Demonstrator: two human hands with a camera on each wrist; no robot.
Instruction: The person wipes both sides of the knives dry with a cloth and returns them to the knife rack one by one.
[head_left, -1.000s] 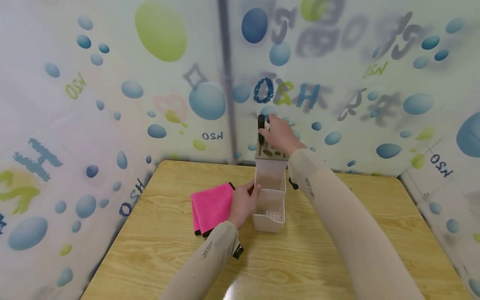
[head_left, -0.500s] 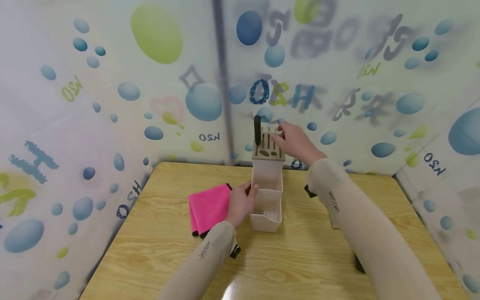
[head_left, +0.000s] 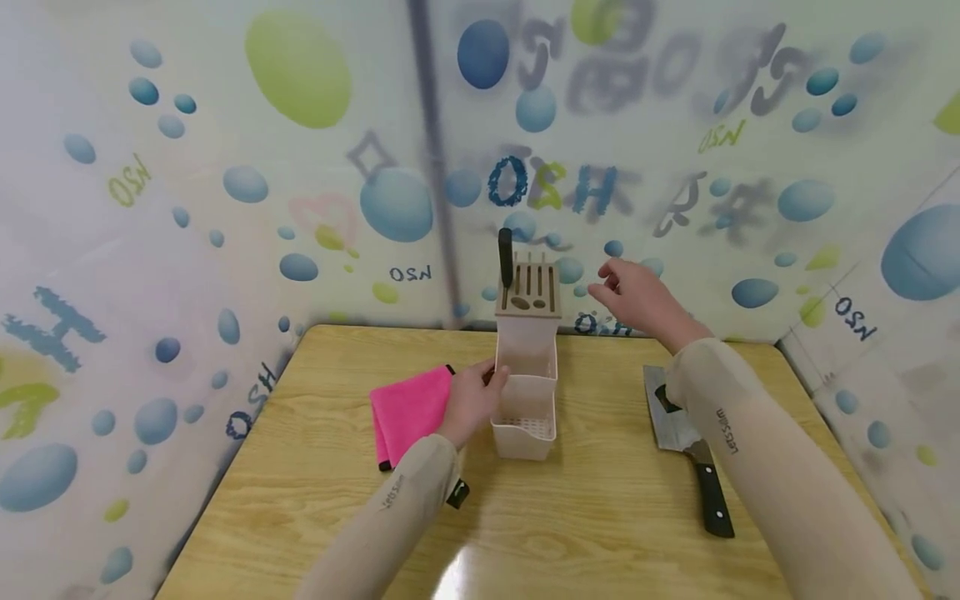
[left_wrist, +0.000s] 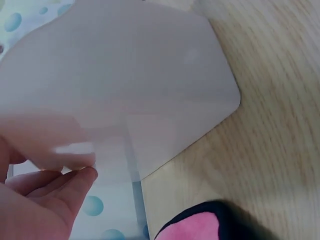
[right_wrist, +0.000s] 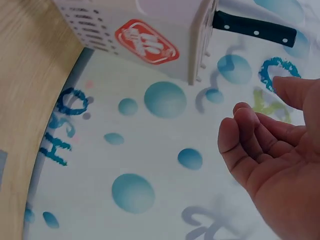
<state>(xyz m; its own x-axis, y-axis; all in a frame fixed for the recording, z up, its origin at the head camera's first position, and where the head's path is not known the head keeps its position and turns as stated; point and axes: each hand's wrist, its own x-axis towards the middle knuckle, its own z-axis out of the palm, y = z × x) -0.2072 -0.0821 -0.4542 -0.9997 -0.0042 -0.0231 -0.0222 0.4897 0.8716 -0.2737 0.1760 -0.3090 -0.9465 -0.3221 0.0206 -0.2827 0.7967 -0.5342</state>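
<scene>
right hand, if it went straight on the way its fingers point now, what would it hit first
The right hand would likely meet the knife holder near its slotted top, though depth is unclear and it might reach the wall behind first.

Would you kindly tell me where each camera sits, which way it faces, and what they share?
Head: on the person's head, facing forward and down at the table, knife holder and cleaver; the left hand, right hand and both sleeves show.
Left wrist: on that wrist, facing the holder's pale side up close; part of the left hand shows.
Right wrist: on that wrist, facing the holder's red-marked side and the patterned wall; the right hand shows.
Head and left wrist both show the pink cloth.
</scene>
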